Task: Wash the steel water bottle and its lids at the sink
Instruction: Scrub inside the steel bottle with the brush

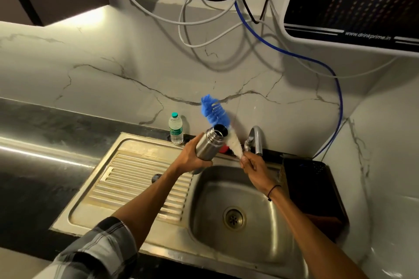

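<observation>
Above the sink [267,253]: steel water bottle [209,142], uncapped and tilted, gripped around its body by the left hand [192,155]. Alongside its open mouth, outside it, a bottle brush [221,123] with blue and white bristles, handle end pinched in the right hand [252,165], just before the tap [255,139]. On the ribbed drainboard [127,179], a small dark round object [156,177], possibly a lid. Behind, on the worktop [34,133], a plastic water bottle [175,128] standing upright.
</observation>
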